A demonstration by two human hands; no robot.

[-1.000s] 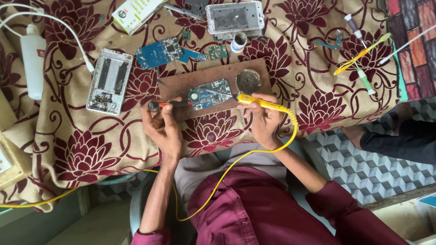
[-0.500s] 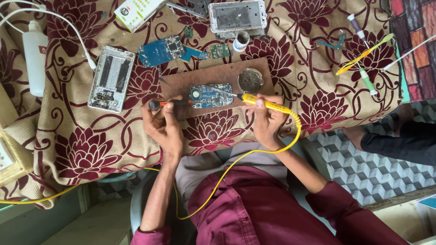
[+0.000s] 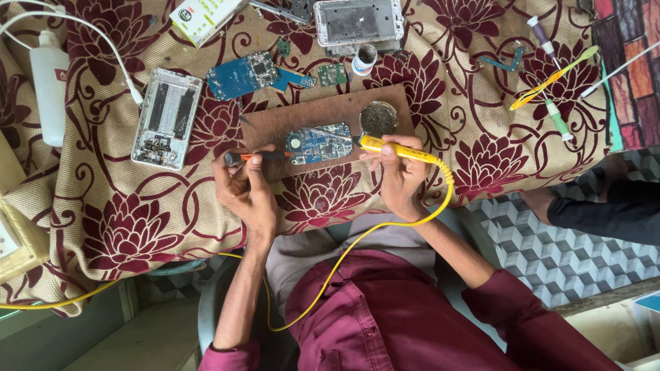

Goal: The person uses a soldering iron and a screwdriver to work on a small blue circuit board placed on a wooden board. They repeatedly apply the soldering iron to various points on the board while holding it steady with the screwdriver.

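The right hand (image 3: 402,175) grips a yellow soldering iron (image 3: 399,148) — its tip on the blue circuit board (image 3: 320,142). The left hand (image 3: 247,189) grips an orange-handled tool (image 3: 258,156). The work looks underway — other boards (image 3: 240,75) lie waiting.

Your way left of the brown board (image 3: 275,124) is blocked by an opened phone shell (image 3: 167,118). Bare cloth (image 3: 474,117) lies open right of it, until the scattered tools (image 3: 553,79)

Floral maroon-and-beige tablecloth (image 3: 110,227), patterned grey floor tiles (image 3: 550,247)
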